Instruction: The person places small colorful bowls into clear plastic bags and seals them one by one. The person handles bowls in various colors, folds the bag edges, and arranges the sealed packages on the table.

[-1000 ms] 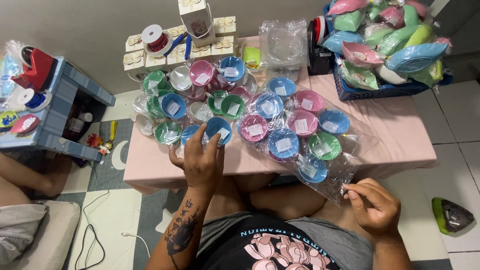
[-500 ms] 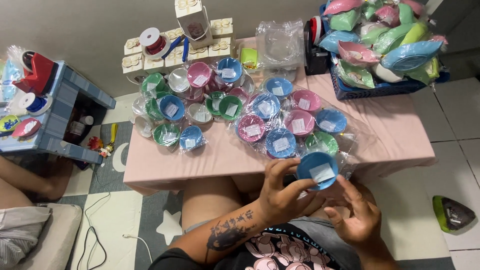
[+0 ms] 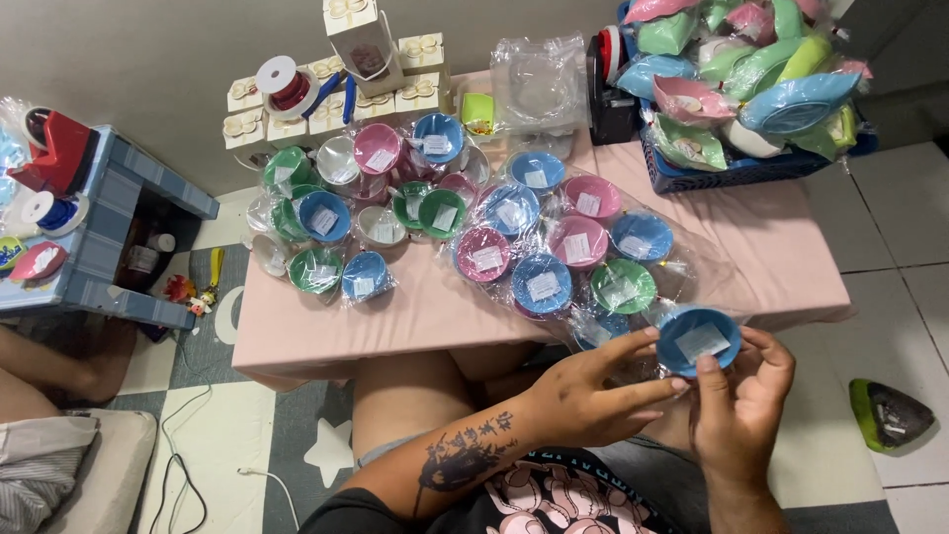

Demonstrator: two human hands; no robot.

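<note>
A small blue bowl (image 3: 698, 338) wrapped in clear plastic, with a white label inside, is held in front of the table's near edge. My right hand (image 3: 739, 400) grips it from below and the right, thumb on its rim. My left hand (image 3: 593, 389) touches its left side with fingers stretched out. Just beyond lies a cluster of wrapped bowls (image 3: 563, 247) in blue, pink and green on the pink table (image 3: 425, 316).
A second cluster of wrapped bowls (image 3: 356, 213) lies at the table's left. Small white boxes (image 3: 336, 94) and a ribbon spool (image 3: 282, 84) stand at the back. A blue crate (image 3: 712, 173) of wrapped items sits back right. A blue shelf (image 3: 119, 237) stands left, with someone's leg (image 3: 59, 361) below it.
My left hand came off the bowls at the table's left and moved right. Both hands now hold one blue wrapped bowl, carried further right since half a second ago.
</note>
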